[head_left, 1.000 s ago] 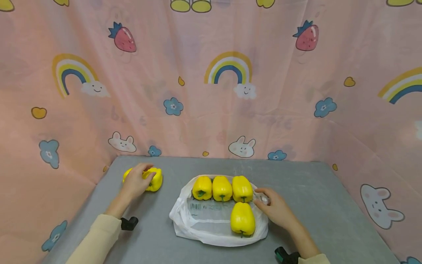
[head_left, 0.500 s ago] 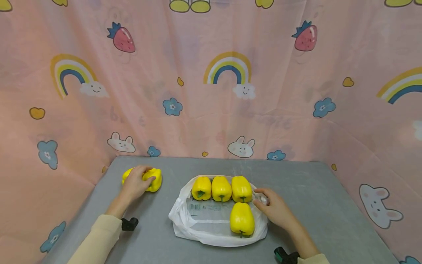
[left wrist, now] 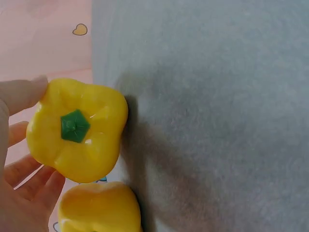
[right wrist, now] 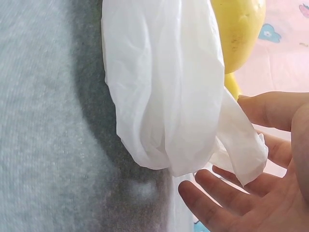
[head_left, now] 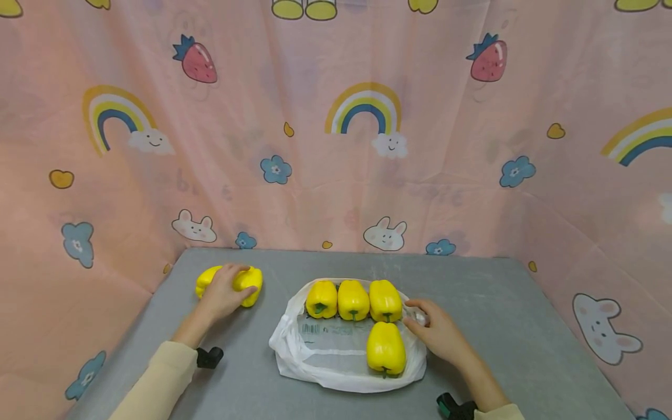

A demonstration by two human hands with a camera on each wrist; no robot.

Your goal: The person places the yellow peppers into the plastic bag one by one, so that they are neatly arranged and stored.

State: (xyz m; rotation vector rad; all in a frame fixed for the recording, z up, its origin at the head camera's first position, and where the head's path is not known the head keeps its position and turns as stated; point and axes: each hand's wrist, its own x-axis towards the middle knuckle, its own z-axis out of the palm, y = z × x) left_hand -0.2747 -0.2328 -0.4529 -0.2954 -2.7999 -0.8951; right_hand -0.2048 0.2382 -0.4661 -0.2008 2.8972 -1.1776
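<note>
At the table's far left, my left hand (head_left: 223,294) grips a yellow bell pepper (head_left: 251,281). The left wrist view shows the thumb on one side of this pepper and the fingers round the other, its green stem facing the camera. A second yellow pepper (head_left: 207,280) sits close beside it, partly hidden by the hand. Mid-table lies a white plastic bag (head_left: 299,367) with its mouth spread wide; several yellow peppers (head_left: 353,300) are in it. My right hand (head_left: 438,332) is at the bag's right edge, fingers relaxed, a loose bag handle (right wrist: 241,154) lying between thumb and fingers.
A grey table (head_left: 488,303) carries everything. Behind it and at both sides hangs a pink printed curtain (head_left: 436,192). Inside the bag, three peppers stand in a back row and one pepper (head_left: 385,349) sits in front at the right.
My left hand has closed round the right-hand pepper of the pair and shifted slightly right with it, widening the gap to the other. The right hand and the bag stay put.
</note>
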